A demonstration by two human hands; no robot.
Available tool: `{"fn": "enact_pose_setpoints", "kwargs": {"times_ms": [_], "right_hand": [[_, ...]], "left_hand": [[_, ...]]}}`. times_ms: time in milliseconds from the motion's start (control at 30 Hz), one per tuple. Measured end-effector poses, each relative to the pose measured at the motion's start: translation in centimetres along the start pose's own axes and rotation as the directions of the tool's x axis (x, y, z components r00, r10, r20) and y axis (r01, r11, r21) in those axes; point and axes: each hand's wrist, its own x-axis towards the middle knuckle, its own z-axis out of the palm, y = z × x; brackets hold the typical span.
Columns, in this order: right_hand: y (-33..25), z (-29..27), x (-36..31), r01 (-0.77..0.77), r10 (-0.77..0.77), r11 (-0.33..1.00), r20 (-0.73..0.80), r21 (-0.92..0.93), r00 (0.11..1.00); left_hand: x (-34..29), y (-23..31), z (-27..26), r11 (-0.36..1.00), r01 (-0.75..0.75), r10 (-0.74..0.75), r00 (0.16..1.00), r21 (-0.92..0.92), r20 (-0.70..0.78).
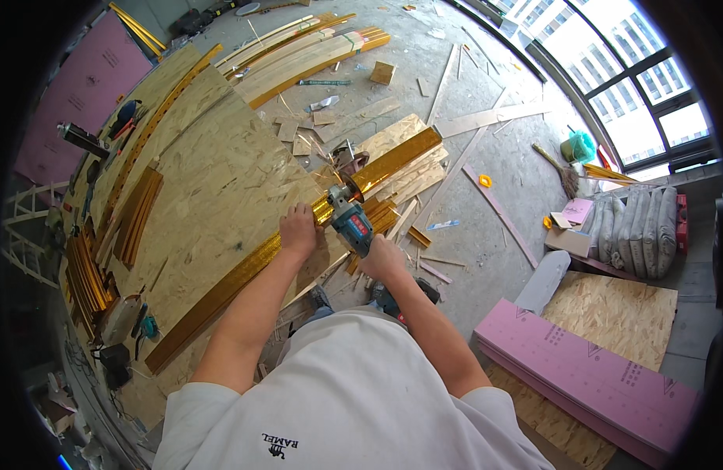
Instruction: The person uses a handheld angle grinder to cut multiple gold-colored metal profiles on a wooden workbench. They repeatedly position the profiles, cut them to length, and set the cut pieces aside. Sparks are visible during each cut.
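My right hand (383, 258) is wrapped round the body of a teal and dark angle grinder (350, 222). The grinder's head lies at a long gold-coloured metal profile (220, 304); whether the disc is in the metal I cannot tell. Just left of the tool, my left hand (298, 229) grips the profile, fingers curled over its edge. One stretch of the profile lies across the chipboard worktop (197, 211); the gold length beyond the grinder (401, 162) juts past the board's edge. Thin light streaks show near the grinder's head, too fine to identify.
Short gold strips (138, 215) and a spray can (81, 139) lie on the left of the board. Wood offcuts (377, 110) litter the concrete floor. Pink foam boards (589, 376) and grey sacks (636, 231) are at right, a broom (567, 176) near the window.
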Motion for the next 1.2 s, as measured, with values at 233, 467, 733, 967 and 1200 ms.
{"fn": "enact_pose_setpoints", "kwargs": {"times_ms": [233,467,733,967,1200], "right_hand": [[0.3,0.3,0.1,0.003,-0.003,1.000,-0.010,0.012,1.000],[0.3,-0.1,-0.9,0.031,-0.031,0.999,-0.024,0.012,0.999],[1.3,0.6,-1.3,0.035,-0.033,0.998,-0.061,0.042,0.998],[2.2,1.5,-1.1,0.028,-0.025,0.998,-0.063,0.052,0.998],[2.5,1.5,-1.8,0.021,-0.019,0.999,-0.043,0.032,0.999]], "left_hand": [[-0.1,0.2,-0.5,1.000,-0.001,0.001,1.000,-0.005,0.000],[-0.1,0.1,-0.1,1.000,0.002,-0.002,1.000,0.001,-0.016],[-0.1,-0.1,0.5,1.000,-0.001,0.001,1.000,0.003,-0.020],[0.1,0.0,0.3,1.000,0.006,-0.006,1.000,-0.015,-0.005],[-0.3,0.0,-0.1,1.000,-0.003,0.003,1.000,-0.023,-0.002]]}}
